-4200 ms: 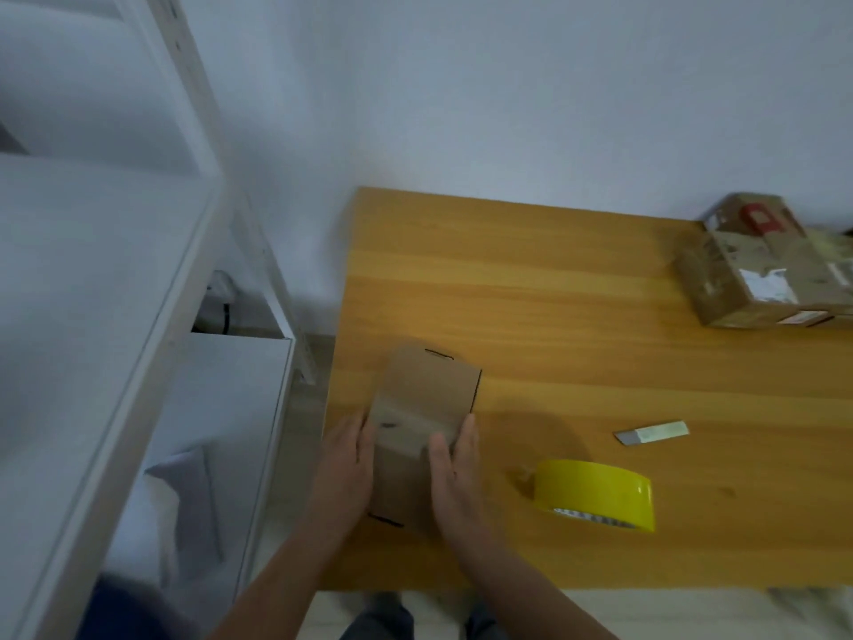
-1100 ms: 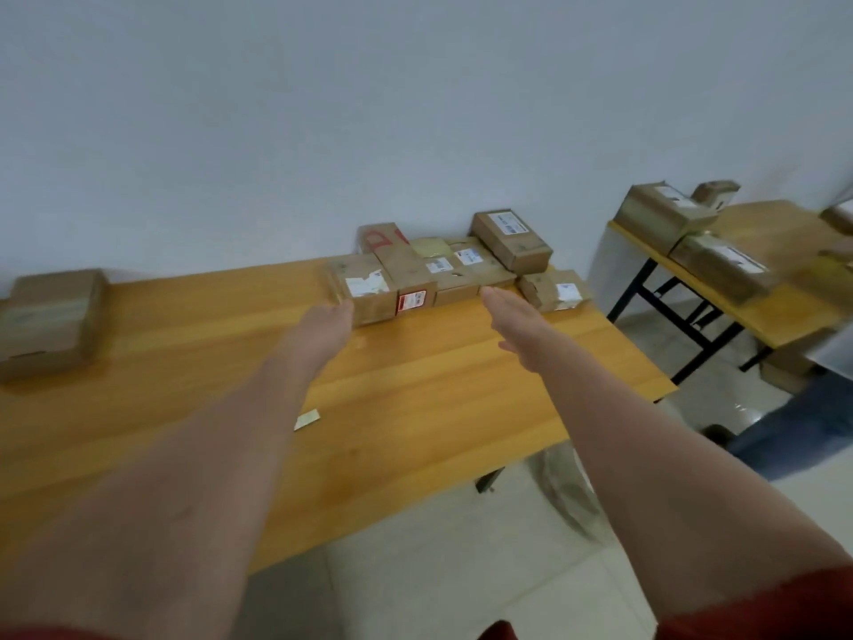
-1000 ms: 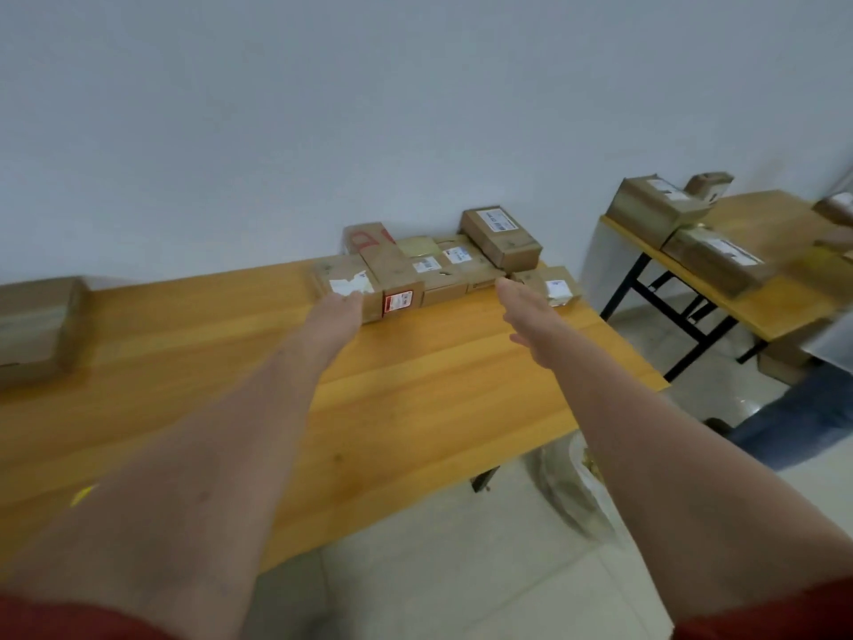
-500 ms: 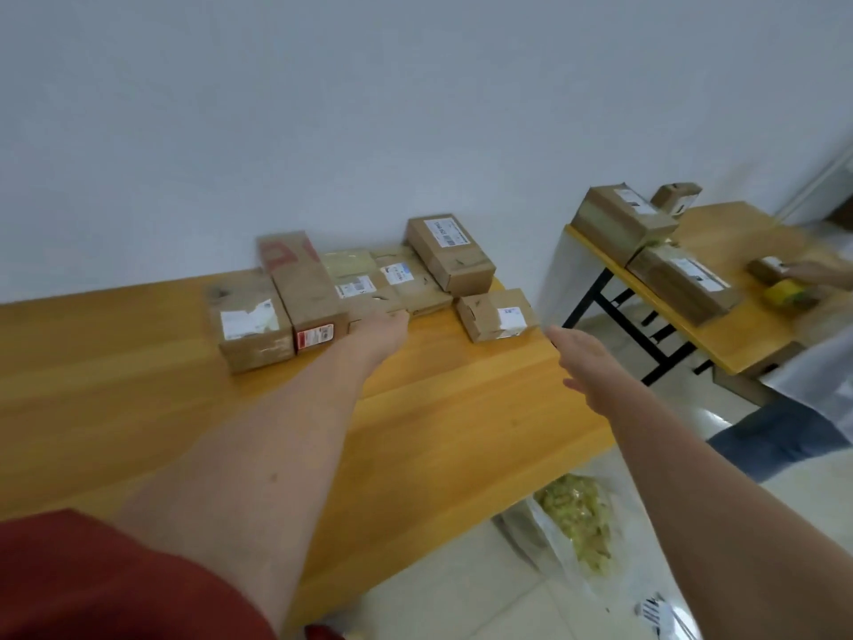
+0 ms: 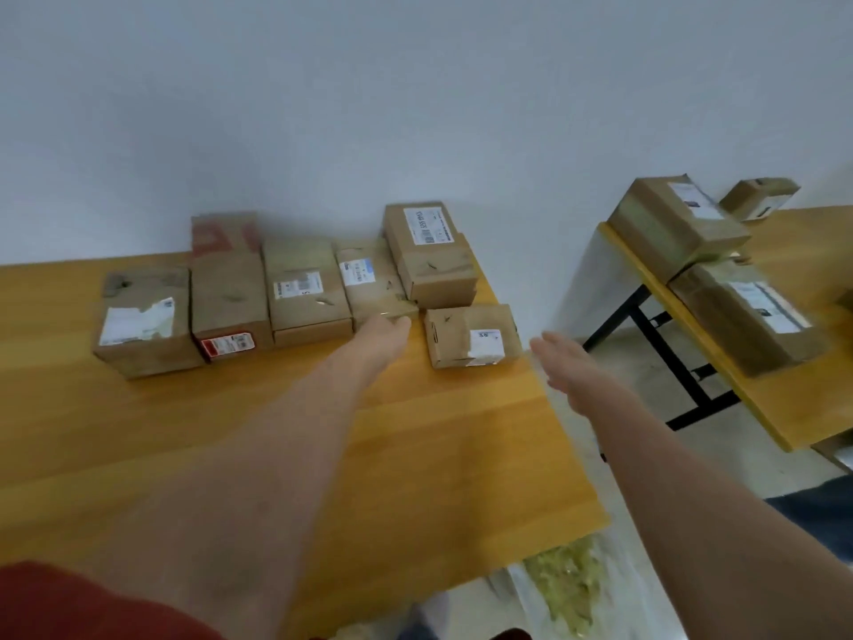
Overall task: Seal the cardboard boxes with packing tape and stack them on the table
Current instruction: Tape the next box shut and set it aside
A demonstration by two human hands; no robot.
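Left hand [image 5: 382,335] nearer small box [image 5: 471,334]

Soft, even, rather dim light with a cool grey-blue cast fills the frame, and the wall [image 5: 415,85] darkens toward 12 o'clock and the corners. Shadows are faint, only soft dark edges where the boxes [image 5: 304,293] meet the table [image 5: 438,455]. Motion blur smears the far boxes [image 5: 747,316] at 3 o'clock and softens every label. Wide-angle stretch swells the forearms [image 5: 258,478] at 6 o'clock and bows the table's edges.
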